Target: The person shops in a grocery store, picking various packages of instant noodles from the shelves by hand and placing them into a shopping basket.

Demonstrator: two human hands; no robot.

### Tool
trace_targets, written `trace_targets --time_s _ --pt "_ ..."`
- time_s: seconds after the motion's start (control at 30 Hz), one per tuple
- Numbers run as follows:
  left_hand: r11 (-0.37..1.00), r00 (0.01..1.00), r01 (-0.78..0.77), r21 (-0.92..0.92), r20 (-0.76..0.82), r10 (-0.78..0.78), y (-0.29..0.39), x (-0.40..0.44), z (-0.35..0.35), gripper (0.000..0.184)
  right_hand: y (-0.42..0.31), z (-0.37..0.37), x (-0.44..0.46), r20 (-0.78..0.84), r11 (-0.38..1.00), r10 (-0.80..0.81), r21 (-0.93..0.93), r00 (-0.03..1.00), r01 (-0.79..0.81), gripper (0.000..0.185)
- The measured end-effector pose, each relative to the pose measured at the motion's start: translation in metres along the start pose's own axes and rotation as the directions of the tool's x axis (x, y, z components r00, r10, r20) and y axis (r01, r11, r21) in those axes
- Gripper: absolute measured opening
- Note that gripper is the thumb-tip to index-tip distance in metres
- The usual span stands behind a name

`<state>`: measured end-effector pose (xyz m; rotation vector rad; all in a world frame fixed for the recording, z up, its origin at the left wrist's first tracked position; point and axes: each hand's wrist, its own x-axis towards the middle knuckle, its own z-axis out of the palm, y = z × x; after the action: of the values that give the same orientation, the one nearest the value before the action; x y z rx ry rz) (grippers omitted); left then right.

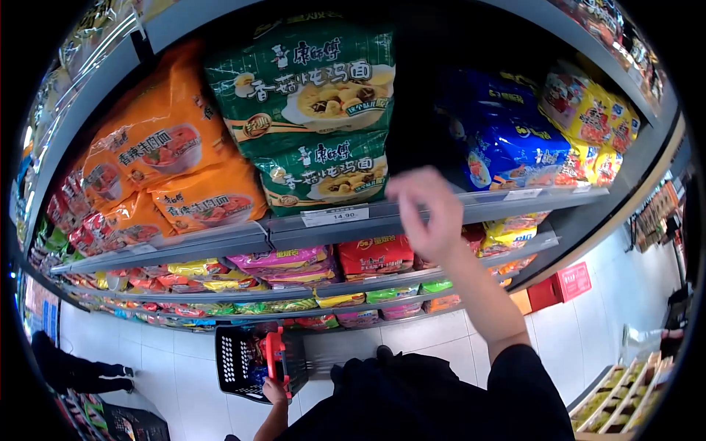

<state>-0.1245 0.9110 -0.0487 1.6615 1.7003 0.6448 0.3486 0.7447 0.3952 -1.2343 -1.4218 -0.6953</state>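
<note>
My right hand (430, 213) is raised at the front edge of the shelf, slightly blurred, fingers loosely bent and nothing held. Just left of it stand green bags of instant noodles (331, 173), stacked two high, above a 14.90 price tag (335, 216). Blue noodle bags (507, 140) lie to the right of the hand, past a dark gap. Low down, my left hand (275, 390) is closed round the red handle of a black shopping basket (229, 360). Inside the basket are some dark and coloured packages, hard to make out.
Orange noodle bags (165, 147) fill the shelf's left part; yellow bags (588, 110) sit at its right end. Lower shelves hold more packets (375, 256). On the tiled floor, red boxes (562, 285) stand at right, and another person (81, 371) is at left.
</note>
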Motion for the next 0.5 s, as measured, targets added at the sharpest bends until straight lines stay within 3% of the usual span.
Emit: trace_targets --time_s 0.07,0.13,0.23,0.27,0.33,0.43,0.5 --pt "0.996 0.999 -0.05 0.076 0.002 0.05 -0.018 0.016 -0.003 0.064 0.013 -0.003 0.037 -0.153 0.987 0.026 -0.152 0.988 -0.049 0.03" --pt "0.997 0.999 -0.054 0.06 0.001 0.054 -0.03 0.033 -0.006 0.064 0.038 0.005 0.066 -0.307 0.985 0.144 -0.047 0.941 -0.166 0.045" --pt "0.997 0.998 -0.052 0.057 -0.034 0.054 -0.053 0.052 0.0 0.065 0.066 0.014 0.111 -0.272 0.911 0.405 0.196 0.873 -0.362 0.077" --pt "0.996 0.997 -0.054 0.065 -0.047 0.057 -0.054 0.055 -0.002 0.065 0.053 0.017 0.126 -0.147 0.841 0.49 0.339 0.86 -0.421 0.08" --pt "0.997 0.999 -0.038 0.071 -0.023 0.04 -0.05 0.056 -0.006 0.066 0.056 0.026 0.139 -0.007 0.761 0.62 0.245 0.784 -0.6 0.081" --pt "0.999 1.0 0.003 0.051 0.0 -0.003 -0.042 0.061 -0.009 0.068 0.065 0.044 0.135 0.044 0.669 0.682 0.365 0.73 -0.647 0.079" --pt "1.0 1.0 -0.001 0.018 0.025 0.0 -0.048 0.064 -0.009 0.069 0.062 0.047 0.129 -0.079 0.684 0.689 0.399 0.721 -0.61 0.077"
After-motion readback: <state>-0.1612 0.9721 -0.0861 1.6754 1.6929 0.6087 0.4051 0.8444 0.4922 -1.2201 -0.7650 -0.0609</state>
